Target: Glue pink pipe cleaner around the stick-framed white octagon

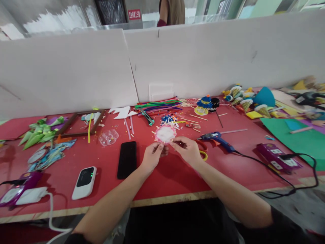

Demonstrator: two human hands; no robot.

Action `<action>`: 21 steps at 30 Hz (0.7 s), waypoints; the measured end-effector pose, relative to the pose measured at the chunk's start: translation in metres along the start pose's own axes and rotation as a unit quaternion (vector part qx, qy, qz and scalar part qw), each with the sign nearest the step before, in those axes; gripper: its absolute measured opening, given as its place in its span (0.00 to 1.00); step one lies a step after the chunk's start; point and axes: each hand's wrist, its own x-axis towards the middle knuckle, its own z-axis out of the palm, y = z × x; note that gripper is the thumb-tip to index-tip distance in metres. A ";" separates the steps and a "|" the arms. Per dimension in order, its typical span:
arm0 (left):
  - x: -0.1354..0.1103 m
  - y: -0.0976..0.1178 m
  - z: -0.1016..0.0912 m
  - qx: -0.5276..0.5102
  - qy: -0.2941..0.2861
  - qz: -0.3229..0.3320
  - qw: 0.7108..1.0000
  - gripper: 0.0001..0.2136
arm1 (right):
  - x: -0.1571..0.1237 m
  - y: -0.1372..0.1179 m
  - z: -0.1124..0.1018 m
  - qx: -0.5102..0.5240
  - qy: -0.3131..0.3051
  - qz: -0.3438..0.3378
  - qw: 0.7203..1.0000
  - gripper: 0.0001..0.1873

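Between my two hands is a small round craft piece (165,134) with a white middle, a pink rim and short pale sticks poking out around it. My left hand (153,156) pinches its lower left edge. On the lower right edge, the thumb and fingers of my right hand (186,149) are closed. Just beyond it lies a heap of short blue and white pieces (169,118). Scissors with a yellow and red handle (203,155) lie partly hidden beside my right hand. A blue glue gun (217,139) rests farther right.
A black phone (127,160) and a white device (84,183) lie to the left. Pipe cleaners (159,106) and a green cutter (147,117) are behind. The glue gun's cord runs to a purple power strip (278,158). A white partition (203,57) stands at the back; a person (175,12) is beyond.
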 end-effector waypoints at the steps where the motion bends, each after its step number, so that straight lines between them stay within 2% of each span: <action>1: 0.000 0.000 0.000 -0.001 0.000 0.000 1.000 0.21 | 0.000 0.000 0.000 -0.002 0.000 0.001 1.000 0.11; 12: 0.000 -0.001 0.001 -0.038 0.006 -0.012 0.999 0.20 | 0.001 -0.001 0.000 -0.007 -0.005 0.003 1.000 0.10; 21: -0.001 0.002 0.003 -0.111 0.002 -0.050 0.993 0.14 | 0.001 -0.001 -0.002 -0.006 0.001 0.008 1.000 0.09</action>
